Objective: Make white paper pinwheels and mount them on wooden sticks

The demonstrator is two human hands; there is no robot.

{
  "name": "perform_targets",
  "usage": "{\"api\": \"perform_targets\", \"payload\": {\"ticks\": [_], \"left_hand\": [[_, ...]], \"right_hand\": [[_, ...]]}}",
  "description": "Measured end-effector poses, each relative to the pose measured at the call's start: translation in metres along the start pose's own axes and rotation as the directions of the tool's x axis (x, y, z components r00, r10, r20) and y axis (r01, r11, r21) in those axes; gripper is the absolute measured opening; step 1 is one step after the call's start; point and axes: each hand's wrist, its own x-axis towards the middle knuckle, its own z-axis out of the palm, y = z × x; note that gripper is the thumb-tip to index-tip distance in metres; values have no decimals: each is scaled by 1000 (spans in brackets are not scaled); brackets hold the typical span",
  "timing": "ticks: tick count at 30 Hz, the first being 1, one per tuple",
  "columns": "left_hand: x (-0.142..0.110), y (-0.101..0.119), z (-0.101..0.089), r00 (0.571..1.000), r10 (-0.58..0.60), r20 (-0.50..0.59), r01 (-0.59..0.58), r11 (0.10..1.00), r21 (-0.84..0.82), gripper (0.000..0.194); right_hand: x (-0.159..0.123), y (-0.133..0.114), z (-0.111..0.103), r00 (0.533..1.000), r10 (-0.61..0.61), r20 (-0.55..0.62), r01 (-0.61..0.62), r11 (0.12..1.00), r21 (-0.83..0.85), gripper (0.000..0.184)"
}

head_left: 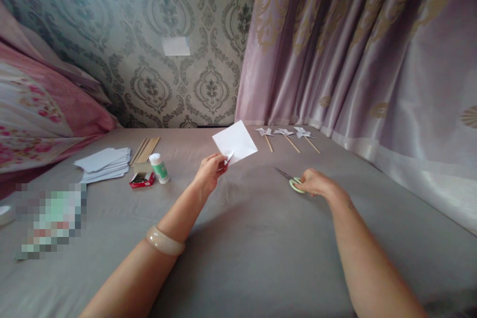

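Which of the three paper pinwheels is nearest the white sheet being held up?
The leftmost pinwheel, just right of the white sheet in the left grip; the middle pinwheel and the rightmost pinwheel lie progressively farther from that sheet.

A lightly creased grey cloth spreads wide before us. Over on its left sit piled white sheets, wooden sticks, an open red box, an upright green-and-white bottle — and, toward the far edge, three pinwheels in a row.

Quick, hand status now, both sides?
Left hand: closed, holding the white paper near its lower edge.
Right hand: fingers at the green handle of the scissors; whether gripping cannot be told.
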Motion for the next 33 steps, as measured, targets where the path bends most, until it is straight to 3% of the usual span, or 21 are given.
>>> {"api": "perform_targets", "payload": {"ticks": [4, 10, 15, 22, 28, 31, 33], "left_hand": [[-3, -1, 2, 1000, -7, -8, 7, 1000, 6, 12], [-2, -4, 4, 1000, -16, -9, 16, 1000, 13, 13], [-2, -7, 4, 1000, -17, 2, 17, 1000, 13, 12], [-3, -9, 5, 1000, -24, 17, 24, 999, 21, 11], [-2, -9, 4, 1000, -16, 18, 16, 999, 33, 14], [-3, -10, 3, 1000, -9, 21, 8, 999, 52, 14], [-5, -11, 3, 1000, -4, 25, 3, 998, 69, 13]], "right_hand": [[3, 4, 2, 999, 15, -47, -16, 1000, -27, 25], [2, 7, 0, 968, 106, -226, -138, 982, -132, 27], [0, 7, 0, 972, 147, -185, -176, 973, -149, 28], [5, 11, 2, 947, 200, -251, -238, 962, -132, 29], [5, 15, 0, 946, 218, -239, -251, 961, -114, 29], [5, 11, -3, 934, 183, -305, -197, 980, -15, 27], [7, 4, -1, 916, 93, -390, -48, 991, 124, 29]]}}
